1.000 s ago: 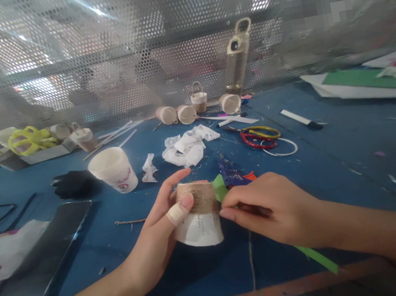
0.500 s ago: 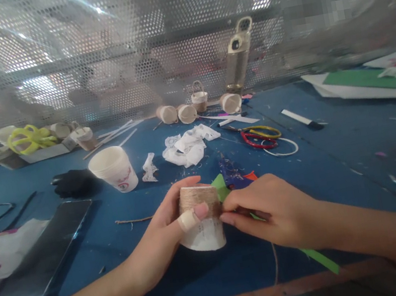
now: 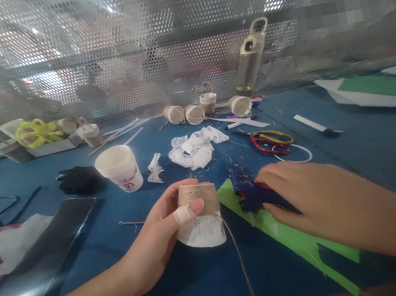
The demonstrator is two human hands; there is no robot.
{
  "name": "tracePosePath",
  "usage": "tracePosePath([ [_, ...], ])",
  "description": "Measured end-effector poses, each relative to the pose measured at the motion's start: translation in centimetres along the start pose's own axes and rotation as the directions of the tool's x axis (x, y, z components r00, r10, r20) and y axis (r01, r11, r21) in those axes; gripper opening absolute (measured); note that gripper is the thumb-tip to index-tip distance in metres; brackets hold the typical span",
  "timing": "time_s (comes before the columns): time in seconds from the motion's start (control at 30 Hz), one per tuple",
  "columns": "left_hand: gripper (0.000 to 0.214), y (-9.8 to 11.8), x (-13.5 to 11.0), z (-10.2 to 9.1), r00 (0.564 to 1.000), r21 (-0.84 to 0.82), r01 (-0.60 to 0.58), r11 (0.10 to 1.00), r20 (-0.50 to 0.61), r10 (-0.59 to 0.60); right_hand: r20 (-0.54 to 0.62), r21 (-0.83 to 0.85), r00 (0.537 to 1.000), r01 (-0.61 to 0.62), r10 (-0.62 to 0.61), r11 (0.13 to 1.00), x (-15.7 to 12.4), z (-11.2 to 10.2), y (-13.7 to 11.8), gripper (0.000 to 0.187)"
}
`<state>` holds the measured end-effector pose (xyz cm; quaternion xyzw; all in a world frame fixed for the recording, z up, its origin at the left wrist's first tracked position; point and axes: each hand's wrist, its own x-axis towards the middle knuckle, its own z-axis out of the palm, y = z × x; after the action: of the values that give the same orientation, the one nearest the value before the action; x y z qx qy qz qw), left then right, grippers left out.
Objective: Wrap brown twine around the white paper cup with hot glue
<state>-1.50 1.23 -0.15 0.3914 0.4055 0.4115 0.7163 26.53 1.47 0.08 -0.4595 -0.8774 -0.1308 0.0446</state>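
My left hand [image 3: 167, 222] is closed around an upturned paper cup [image 3: 203, 231], its bandaged thumb pressed on the front. Brown twine [image 3: 206, 195] is wound round the cup's upper part, and the white lower part is bare. From the cup's right side a loose strand of twine [image 3: 240, 258] hangs down towards the table edge. My right hand [image 3: 287, 196] has its fingers wrapped over a dark blue glue gun [image 3: 245, 188], which lies over green paper [image 3: 285, 232]. Part of the gun is hidden beneath the hand.
White stacked cups [image 3: 119, 169] stand left of crumpled white paper [image 3: 198, 148]. Scissors [image 3: 269, 140] with red and yellow handles lie beyond my right hand. Several twine-wrapped cups [image 3: 195, 114] and a bottle [image 3: 249, 60] line the perforated screen [image 3: 123, 74]. A dark glossy panel [image 3: 58, 249] lies left.
My right hand has left the twine at the cup's side and moved right onto the glue gun. The twine strand now hangs free. My left hand still holds the cup.
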Motion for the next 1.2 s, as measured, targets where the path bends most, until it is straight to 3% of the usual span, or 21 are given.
tracePosePath([
  [0.2,0.05,-0.2,0.1,-0.3,1.0,0.01,-0.004,1.0,0.022,0.003,0.058,-0.043,0.998,-0.02,0.023,0.999,0.4,0.3,-0.6,0.01],
  [0.47,0.051,-0.3,-0.2,-0.6,1.0,0.049,-0.025,0.998,0.006,0.025,0.201,-0.083,0.96,-0.183,0.197,0.98,1.1,-1.1,-2.3,0.023],
  [0.6,0.055,-0.4,-0.2,-0.5,0.999,0.032,-0.031,0.999,0.01,0.031,0.19,-0.056,0.957,-0.214,0.221,0.975,0.8,-0.6,-2.4,0.023],
  [0.7,0.061,-0.3,-0.2,-0.4,0.999,0.0,-0.038,0.999,0.011,0.038,0.136,0.034,0.959,-0.255,0.249,0.966,0.6,0.0,-1.9,0.023],
  [0.8,0.057,-0.1,-0.2,-0.1,1.0,-0.012,-0.019,1.0,0.004,0.019,-0.013,0.207,0.969,-0.238,0.246,0.949,0.5,0.5,-1.4,0.027],
  [0.87,0.053,-0.1,-0.2,0.0,1.0,-0.003,-0.011,1.0,0.003,0.011,-0.17,0.339,0.959,-0.159,0.227,0.927,0.4,0.7,-1.2,0.029],
  [1.0,0.055,-0.3,-0.2,-0.3,0.997,-0.01,-0.046,0.999,0.062,0.047,-0.413,0.521,0.883,0.028,0.224,0.853,0.2,0.5,-1.2,0.023],
  [1.1,0.046,-0.5,-0.2,-0.4,0.993,-0.031,-0.072,0.997,0.087,0.075,-0.455,0.596,0.849,0.065,0.27,0.801,0.1,-0.3,-1.7,0.02],
  [1.2,0.041,-0.5,-0.2,-0.5,0.994,-0.035,-0.065,0.997,0.086,0.068,-0.416,0.721,0.863,0.121,0.286,0.682,0.0,-0.9,-2.2,0.018],
])
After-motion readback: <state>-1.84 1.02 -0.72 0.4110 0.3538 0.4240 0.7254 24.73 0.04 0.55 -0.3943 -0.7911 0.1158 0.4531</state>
